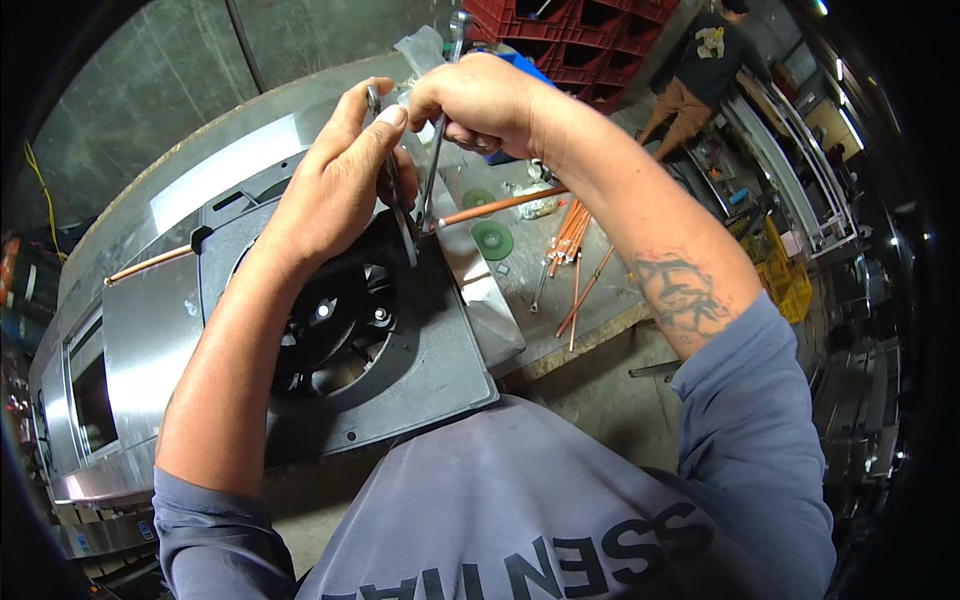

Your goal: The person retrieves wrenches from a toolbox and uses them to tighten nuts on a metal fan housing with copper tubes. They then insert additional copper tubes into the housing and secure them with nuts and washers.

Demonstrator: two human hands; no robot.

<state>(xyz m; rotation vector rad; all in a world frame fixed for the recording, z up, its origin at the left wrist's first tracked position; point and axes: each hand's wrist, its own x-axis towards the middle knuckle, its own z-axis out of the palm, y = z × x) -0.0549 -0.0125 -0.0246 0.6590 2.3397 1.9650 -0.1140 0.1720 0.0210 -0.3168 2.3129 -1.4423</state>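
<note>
My left hand is closed on a metal wrench, whose lower end reaches down over the dark panel. In my right hand, fingers curled, is a combination wrench; its ring end sticks up above the fist and its shaft slants down beside the left one. Both tools' lower ends meet near the far right corner of a dark grey panel with a large round opening. Inside that opening sits a black fan-like part with bright bolts. What exactly the wrenches grip is hidden in shadow.
Copper-coloured rods, green discs and another wrench lie on the workbench to the right. A shiny metal sheet is at left. Red crates stand behind; a person is at back right.
</note>
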